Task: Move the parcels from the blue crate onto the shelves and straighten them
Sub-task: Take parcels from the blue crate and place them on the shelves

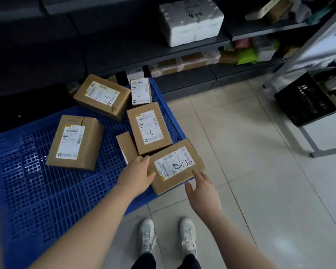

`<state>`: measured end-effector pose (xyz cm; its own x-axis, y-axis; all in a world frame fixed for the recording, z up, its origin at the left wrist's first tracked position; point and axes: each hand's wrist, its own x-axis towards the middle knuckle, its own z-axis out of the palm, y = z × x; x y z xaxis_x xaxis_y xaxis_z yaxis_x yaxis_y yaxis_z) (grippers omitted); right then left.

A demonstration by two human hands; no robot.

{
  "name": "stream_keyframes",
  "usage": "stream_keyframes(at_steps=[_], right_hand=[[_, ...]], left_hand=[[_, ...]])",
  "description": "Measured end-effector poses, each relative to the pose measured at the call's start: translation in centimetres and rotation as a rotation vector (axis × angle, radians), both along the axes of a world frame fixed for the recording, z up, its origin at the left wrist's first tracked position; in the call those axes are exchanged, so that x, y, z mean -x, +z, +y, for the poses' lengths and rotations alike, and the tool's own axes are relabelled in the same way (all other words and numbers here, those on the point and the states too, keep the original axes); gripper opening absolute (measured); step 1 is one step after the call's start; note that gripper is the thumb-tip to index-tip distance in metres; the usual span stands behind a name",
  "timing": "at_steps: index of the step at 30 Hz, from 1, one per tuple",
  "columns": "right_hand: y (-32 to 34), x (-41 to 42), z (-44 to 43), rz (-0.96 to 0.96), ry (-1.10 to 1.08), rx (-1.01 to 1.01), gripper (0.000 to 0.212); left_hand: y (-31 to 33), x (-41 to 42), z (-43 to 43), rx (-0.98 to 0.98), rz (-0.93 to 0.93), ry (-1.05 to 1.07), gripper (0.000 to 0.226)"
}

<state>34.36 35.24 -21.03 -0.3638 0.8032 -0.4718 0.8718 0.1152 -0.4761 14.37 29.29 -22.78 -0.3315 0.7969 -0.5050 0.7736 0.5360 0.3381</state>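
Both spread, my left hand and right hand flank the near-right parcel for pickup, which next needs a squeeze.

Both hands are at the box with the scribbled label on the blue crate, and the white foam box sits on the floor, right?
Not quite: the head view shows the white foam box on a shelf, not the floor. The left hand and right hand are at the scribbled-label box on the blue crate.

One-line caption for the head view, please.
Left hand and right hand flank the nearest parcel at a corner of the blue crate.
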Motion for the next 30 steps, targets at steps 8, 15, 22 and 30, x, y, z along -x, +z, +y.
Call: stream_keyframes(at_steps=[8, 15, 22, 30], right_hand=[[-5.8, 0.7, -0.3, 0.117, -0.093, 0.042, 0.046], [-7.3, -1.6, -0.1, 0.199, -0.171, 0.175, 0.074], [-6.1, -3.0, -0.6, 0.303, -0.255, 0.219, 0.076], [2.0, -4.9, 0.4, 0.222, -0.042, -0.053, 0.063]], left_hand=[[-5.1, -0.7, 2.2, 0.048, 0.054, -0.082, 0.077], [-6.5, -3.8, 1.1, 0.062, -0.227, -0.068, 0.092], [-4.9, -6.9, 1.2, -0.003, -0.230, -0.012, 0.089], [3.5, -9.3, 0.6, -0.165, -0.212, 0.123, 0.080]])
